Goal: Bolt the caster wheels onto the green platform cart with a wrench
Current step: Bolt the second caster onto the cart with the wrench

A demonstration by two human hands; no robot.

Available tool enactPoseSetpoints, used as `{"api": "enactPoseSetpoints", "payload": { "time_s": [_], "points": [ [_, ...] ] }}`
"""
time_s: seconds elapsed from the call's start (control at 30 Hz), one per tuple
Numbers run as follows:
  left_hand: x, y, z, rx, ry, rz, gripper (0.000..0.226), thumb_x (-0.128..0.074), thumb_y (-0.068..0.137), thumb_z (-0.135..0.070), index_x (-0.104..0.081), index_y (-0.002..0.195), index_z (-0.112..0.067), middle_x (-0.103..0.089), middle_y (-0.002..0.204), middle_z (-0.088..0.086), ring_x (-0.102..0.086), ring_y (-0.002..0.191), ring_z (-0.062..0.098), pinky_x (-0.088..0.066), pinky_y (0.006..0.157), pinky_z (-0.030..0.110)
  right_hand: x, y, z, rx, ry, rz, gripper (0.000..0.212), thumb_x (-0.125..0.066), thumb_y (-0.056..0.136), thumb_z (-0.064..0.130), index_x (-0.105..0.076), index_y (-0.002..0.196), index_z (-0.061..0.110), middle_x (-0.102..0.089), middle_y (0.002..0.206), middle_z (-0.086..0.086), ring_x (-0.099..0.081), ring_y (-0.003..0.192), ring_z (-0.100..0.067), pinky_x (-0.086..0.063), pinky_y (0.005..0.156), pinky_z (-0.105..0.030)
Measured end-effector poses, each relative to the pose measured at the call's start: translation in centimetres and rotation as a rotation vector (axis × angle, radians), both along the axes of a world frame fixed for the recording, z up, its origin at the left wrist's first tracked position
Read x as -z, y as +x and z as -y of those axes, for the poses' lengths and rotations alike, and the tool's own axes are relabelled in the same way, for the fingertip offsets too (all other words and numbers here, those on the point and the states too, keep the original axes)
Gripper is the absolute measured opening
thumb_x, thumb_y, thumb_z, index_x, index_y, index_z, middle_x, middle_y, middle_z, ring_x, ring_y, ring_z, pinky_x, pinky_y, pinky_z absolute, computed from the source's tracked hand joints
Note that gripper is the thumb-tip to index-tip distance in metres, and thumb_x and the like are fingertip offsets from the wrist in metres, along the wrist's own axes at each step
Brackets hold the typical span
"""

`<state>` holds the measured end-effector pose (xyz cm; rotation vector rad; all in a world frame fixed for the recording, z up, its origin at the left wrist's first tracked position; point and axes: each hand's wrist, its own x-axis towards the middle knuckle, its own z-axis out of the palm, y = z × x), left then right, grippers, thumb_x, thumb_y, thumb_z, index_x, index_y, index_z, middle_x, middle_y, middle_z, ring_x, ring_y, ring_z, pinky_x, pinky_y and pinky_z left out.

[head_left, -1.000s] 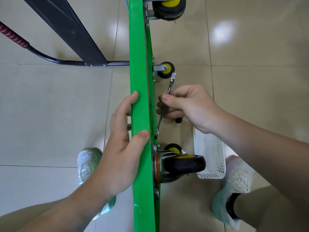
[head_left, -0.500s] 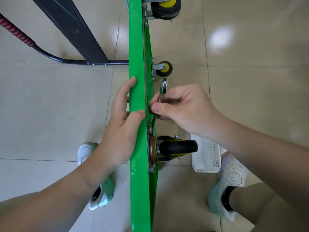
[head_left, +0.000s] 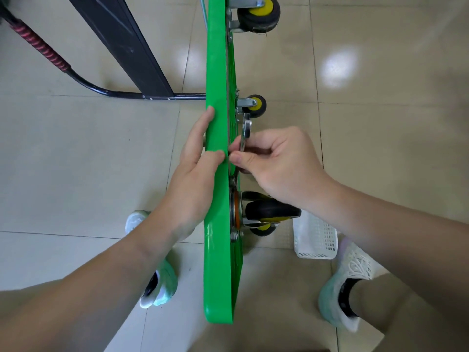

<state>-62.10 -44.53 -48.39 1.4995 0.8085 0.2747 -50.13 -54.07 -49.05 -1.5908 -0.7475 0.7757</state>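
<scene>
One green platform cart [head_left: 218, 72] stands on its long edge on the tiled floor [head_left: 76, 161], underside facing right. Its black handle [head_left: 38, 44] with the red grip runs off left at the far end, beside a dark beam [head_left: 121, 41]. White basket [head_left: 316, 240] sits on the floor just right of the cart's near end, contents not visible. Four wheels show on the underside: far caster [head_left: 258, 13] at the far upper corner, small caster [head_left: 256, 105] lower down, near caster [head_left: 272, 210] at the near upper corner, and a lower caster [head_left: 264, 228] peeking out under it. Left hand [head_left: 193, 174] grips the top edge, thumb over the rim and fingers on the deck face, and looks like the only thing steadying the cart. Right hand [head_left: 279, 163] has its fingers clenched round the wrench [head_left: 245, 130], free end pointing to the far end, working end down at a bolt [head_left: 232, 181] by the near caster's plate. Can't tell if the head is fully seated; the thumb hides it. Likely mid-tightening. Risks: little swing room against the underside, so a half-seated head could slip, rounding the bolt or driving knuckles into the cart. A hard pull against a slack left grip could tip the cart.
</scene>
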Motion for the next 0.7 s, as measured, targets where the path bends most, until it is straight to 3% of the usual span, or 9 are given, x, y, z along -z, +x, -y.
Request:
{"api": "enactPoseSetpoints", "payload": {
  "time_s": [0.1, 0.2, 0.23, 0.3, 0.37, 0.43, 0.57, 0.7],
  "points": [
    [-0.2, 0.1, 0.1, -0.007, -0.026, -0.004, 0.067, -0.035, 0.104, 0.0, -0.034, 0.156, -0.043, -0.053, 0.151, -0.007, -0.066, 0.114, -0.006, -0.049, 0.106, 0.022, 0.4, -1.0, 0.6, 0.06, 0.031, 0.06, 0.019, -0.077, 0.082, 0.002, -0.078, 0.091, 0.019, -0.077, 0.089, 0.006, -0.074, 0.084, -0.005, -0.059, 0.084, -0.025],
    [0.0, 0.2, 0.0, -0.014, 0.015, 0.014, 0.064, -0.044, 0.095, -0.017, -0.038, 0.15, -0.05, -0.052, 0.149, -0.017, -0.059, 0.126, -0.004, -0.044, 0.114, 0.03, 0.6, -0.6, 0.1, 0.091, 0.019, 0.004, 0.02, -0.076, 0.083, 0.003, -0.077, 0.092, 0.02, -0.077, 0.087, 0.008, -0.074, 0.083, -0.005, -0.059, 0.082, -0.024],
    [0.1, 0.1, -0.1, -0.009, 0.029, 0.016, 0.064, -0.044, 0.092, -0.021, -0.039, 0.147, -0.052, -0.055, 0.142, -0.024, -0.057, 0.125, -0.006, -0.044, 0.111, 0.026, 0.8, -0.2, -0.3, 0.104, 0.002, -0.017, 0.02, -0.076, 0.084, 0.004, -0.076, 0.09, 0.023, -0.078, 0.087, 0.007, -0.074, 0.083, -0.006, -0.06, 0.082, -0.027],
    [0.2, 0.1, 0.0, 0.004, 0.029, 0.014, 0.063, -0.043, 0.095, -0.018, -0.038, 0.149, -0.05, -0.056, 0.132, -0.031, -0.062, 0.112, -0.008, -0.05, 0.09, 0.013, 1.0, 0.4, -1.0, 0.129, -0.021, -0.054, 0.022, -0.075, 0.085, 0.005, -0.076, 0.088, 0.027, -0.078, 0.087, 0.006, -0.074, 0.082, -0.007, -0.061, 0.081, -0.031],
    [0.3, 0.0, -0.1, 0.005, 0.03, -0.005, 0.066, -0.043, 0.093, -0.021, -0.036, 0.151, -0.052, -0.055, 0.138, -0.024, -0.064, 0.107, -0.003, -0.05, 0.077, 0.011, 1.1, 0.9, -1.6, 0.13, -0.028, -0.103, 0.021, -0.075, 0.086, 0.005, -0.076, 0.088, 0.025, -0.078, 0.087, 0.004, -0.075, 0.084, -0.009, -0.061, 0.079, -0.031],
    [0.2, -0.1, -0.2, 0.005, 0.036, -0.025, 0.07, -0.042, 0.086, -0.028, -0.035, 0.148, -0.059, -0.05, 0.147, -0.014, -0.066, 0.106, 0.005, -0.053, 0.079, 0.019, 1.3, 1.4, -2.1, 0.126, -0.053, -0.148, 0.019, -0.073, 0.087, 0.004, -0.076, 0.088, 0.024, -0.078, 0.087, 0.001, -0.075, 0.083, -0.011, -0.062, 0.076, -0.032],
    [-0.1, 0.0, -0.6, 0.028, 0.042, -0.047, 0.069, -0.041, 0.082, -0.03, -0.035, 0.14, -0.067, -0.047, 0.145, -0.008, -0.067, 0.097, 0.008, -0.055, 0.08, 0.026, 2.6, 2.2, -2.8, 0.085, -0.143, -0.185, 0.013, -0.073, 0.088, 0.008, -0.077, 0.086, 0.02, -0.078, 0.085, -0.004, -0.076, 0.08, -0.019, -0.063, 0.077, -0.043],
    [-0.4, 0.4, -0.9, 0.026, 0.047, -0.035, 0.06, -0.045, 0.081, -0.034, -0.039, 0.129, -0.069, -0.052, 0.136, -0.009, -0.065, 0.11, 0.016, -0.055, 0.098, 0.043, 3.5, 3.0, -3.0, 0.042, -0.179, -0.203, 0.007, -0.075, 0.087, 0.013, -0.076, 0.087, 0.02, -0.078, 0.085, -0.005, -0.076, 0.079, -0.022, -0.062, 0.08, -0.046]
  ]
}}
